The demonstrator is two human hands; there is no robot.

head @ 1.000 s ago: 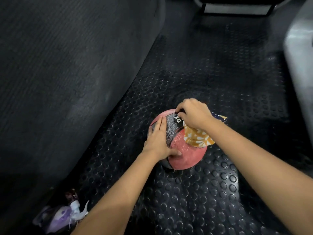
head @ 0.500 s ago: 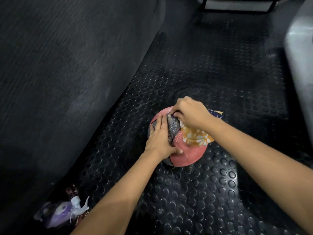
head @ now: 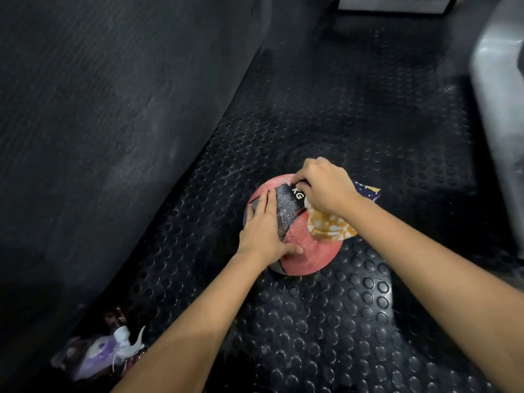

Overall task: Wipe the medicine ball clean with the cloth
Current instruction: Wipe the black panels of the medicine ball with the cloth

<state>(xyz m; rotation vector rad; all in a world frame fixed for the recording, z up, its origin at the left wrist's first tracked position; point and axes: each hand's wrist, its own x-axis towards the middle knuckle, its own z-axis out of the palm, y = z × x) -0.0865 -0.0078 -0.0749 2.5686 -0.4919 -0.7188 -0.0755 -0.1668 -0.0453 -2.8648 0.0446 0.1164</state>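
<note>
A red and black medicine ball [head: 307, 251] with a white "KG" mark rests on the studded black rubber floor. My left hand [head: 262, 231] lies flat on the ball's left side, fingers together and pressed against it. My right hand [head: 326, 185] is clenched on a patterned orange, white and dark blue cloth [head: 330, 226] and presses it on the ball's top right. The cloth trails out to the right from under my wrist. The far side of the ball is hidden by my hands.
A large dark textured mat or pad [head: 99, 123] rises along the left. Crumpled purple and white material [head: 99, 355] lies at the lower left. A pale grey object [head: 502, 109] stands at the right edge; a black frame [head: 394, 7] is at the top.
My right hand with the cloth slid left over the "KG" mark, then back right, so the mark shows again. My left hand stays on the ball's left side.
</note>
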